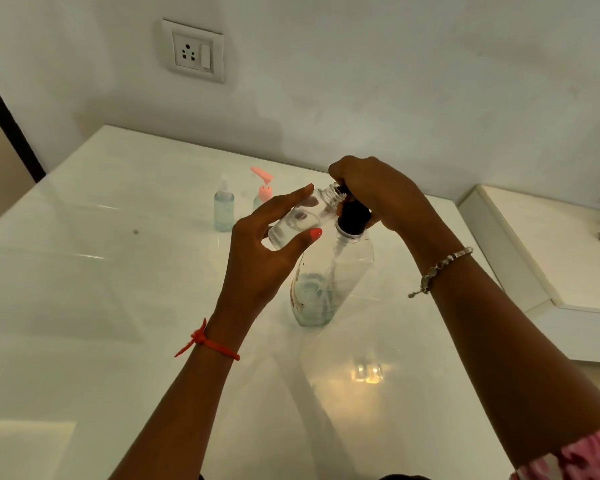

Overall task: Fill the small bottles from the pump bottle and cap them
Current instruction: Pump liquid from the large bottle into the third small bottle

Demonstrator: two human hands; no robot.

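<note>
1. Fingers of the left hand (267, 261) pinch a small clear plastic bottle (297, 221), tilted against the tall clear pump bottle (329, 282) on the white tabletop (118, 271).
2. Fingers of the right hand (378, 192) curl over its black pump head (354, 216); a misaligned mouth may spill liquid.

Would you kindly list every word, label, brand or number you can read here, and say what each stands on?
No readable text shows anywhere in this view.
The large clear plastic pump bottle: no label text shows.
The small clear bottle in the left hand: bare, no print.
The small bluish capped bottle and the small pink-pump bottle: no print visible.
The white wall socket: no legible markings.
</note>
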